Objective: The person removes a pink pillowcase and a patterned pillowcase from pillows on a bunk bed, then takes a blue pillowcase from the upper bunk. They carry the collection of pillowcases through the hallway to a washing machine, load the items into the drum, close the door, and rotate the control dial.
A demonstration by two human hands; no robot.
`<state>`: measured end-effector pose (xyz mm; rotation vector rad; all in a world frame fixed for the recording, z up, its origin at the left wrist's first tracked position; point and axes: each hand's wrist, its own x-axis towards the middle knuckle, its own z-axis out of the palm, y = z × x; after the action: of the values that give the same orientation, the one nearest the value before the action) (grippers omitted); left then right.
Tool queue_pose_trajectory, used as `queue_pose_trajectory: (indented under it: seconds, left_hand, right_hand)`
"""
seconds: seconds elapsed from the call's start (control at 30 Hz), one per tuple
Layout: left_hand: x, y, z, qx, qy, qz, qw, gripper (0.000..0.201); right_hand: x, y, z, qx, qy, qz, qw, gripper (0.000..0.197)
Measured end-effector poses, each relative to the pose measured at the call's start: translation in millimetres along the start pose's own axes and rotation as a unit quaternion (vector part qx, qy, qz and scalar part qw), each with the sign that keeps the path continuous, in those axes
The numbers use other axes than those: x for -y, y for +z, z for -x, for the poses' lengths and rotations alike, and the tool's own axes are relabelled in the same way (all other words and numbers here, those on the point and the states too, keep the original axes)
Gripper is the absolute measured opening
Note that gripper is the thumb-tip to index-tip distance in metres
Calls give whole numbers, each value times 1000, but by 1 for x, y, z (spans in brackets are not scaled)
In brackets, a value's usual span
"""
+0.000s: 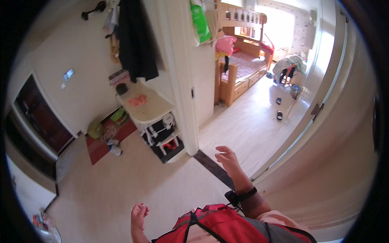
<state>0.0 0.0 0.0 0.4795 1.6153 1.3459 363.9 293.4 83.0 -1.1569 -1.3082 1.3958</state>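
Observation:
My left hand point(139, 215) hangs low over the pale floor, its fingers curled in and nothing showing in them. Farther forward, my right hand point(227, 159) is raised before the doorway, beside the dark threshold strip point(213, 169). Its fingers are bent but apart, with nothing between them. A black band with a small device point(233, 197) sits on my right wrist. Neither hand touches anything that I can see. A red vest with grey trim point(210, 222) covers my front.
An opened door point(324, 162) stands along the right. Through the doorway are a wooden bunk bed point(243, 83) and dark slippers point(279, 115). On the left, a cream-topped shelf point(148, 107) holds shoes, near a red mat point(95, 152) and a dark brown door point(42, 115).

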Motion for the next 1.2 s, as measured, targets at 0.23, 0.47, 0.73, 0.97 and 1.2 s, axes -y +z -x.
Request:
queue_pose_trajectory:
  seconds: [0.23, 0.47, 0.73, 0.97, 1.2]
  left_hand:
    - [-131, 112, -171, 134, 71, -123, 981, 33]
    - [-174, 267, -286, 253, 103, -129, 953, 32]
    - [-241, 407, -374, 269, 88, -129, 950, 34]
    - [-264, 534, -457, 332, 69, -118, 933, 34]
    - [-298, 678, -571, 349, 71, -128, 926, 35]
  right_hand:
    - [-1, -56, -74, -152, -14, 6, 988, 34]
    - [-1, -140, -167, -213, -22, -2, 977, 34]
    - [33, -235, -277, -266, -45, -16, 963, 32]
    - [23, -307, -351, -292, -25, -34, 956, 30]
    - [44, -384, -439, -401, -37, -45, 914, 30]
